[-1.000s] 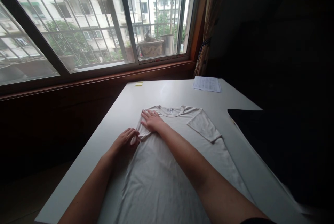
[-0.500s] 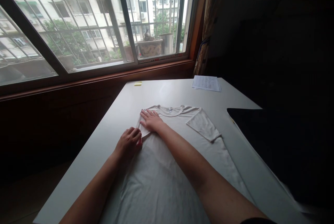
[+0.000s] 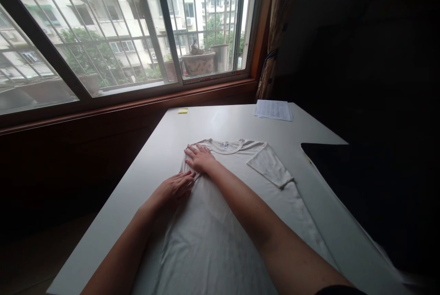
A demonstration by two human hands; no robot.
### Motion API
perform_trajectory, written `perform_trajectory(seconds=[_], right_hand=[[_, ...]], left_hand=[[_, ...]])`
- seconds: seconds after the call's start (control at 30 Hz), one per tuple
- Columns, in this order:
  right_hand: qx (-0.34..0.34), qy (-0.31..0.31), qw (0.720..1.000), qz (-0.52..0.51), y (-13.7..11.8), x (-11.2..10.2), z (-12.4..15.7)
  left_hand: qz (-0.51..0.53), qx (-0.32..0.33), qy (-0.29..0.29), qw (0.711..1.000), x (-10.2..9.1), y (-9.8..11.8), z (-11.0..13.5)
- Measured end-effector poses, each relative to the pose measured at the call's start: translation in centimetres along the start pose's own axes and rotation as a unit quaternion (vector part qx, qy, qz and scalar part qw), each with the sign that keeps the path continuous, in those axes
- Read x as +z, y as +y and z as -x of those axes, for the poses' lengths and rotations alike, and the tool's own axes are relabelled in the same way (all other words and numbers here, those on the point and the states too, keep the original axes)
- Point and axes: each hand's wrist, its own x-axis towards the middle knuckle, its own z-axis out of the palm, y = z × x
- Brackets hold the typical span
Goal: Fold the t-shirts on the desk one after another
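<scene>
A white T-shirt [image 3: 220,221] lies spread on the white table [image 3: 137,194], its collar toward the far edge. Its right sleeve is folded inward over the body of the shirt. My right hand [image 3: 200,158] reaches across and rests flat on the shirt's left shoulder, fingers spread. Just nearer, my left hand [image 3: 176,185] touches the shirt at the left sleeve, fingers stretched out and pointing right. Part of that sleeve is hidden under both hands.
Printed papers [image 3: 274,110] lie at the table's far right, and a small yellow note [image 3: 183,111] at the far left. A dark item [image 3: 330,185] covers the right side. Beyond stand a barred window [image 3: 120,29] and a curtain [image 3: 271,52].
My left hand has uncurled from the sleeve edge and moved slightly right, its fingers now straight. My right hand stays on the shoulder.
</scene>
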Motion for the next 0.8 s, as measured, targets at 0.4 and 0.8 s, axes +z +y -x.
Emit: perform_trajectory(seconds=[0.4,0.8], right_hand=[[0.006,-0.001,1.000,-0.013,0.5,-0.1,-0.9],[0.052,0.061,0.997,-0.010,4.0,-1.3,0.7]], left_hand=[[-0.036,-0.012,-0.048,0.998,0.3,0.0,0.7],[-0.047,-0.003,-0.063,0.997,-0.2,0.0,0.6]])
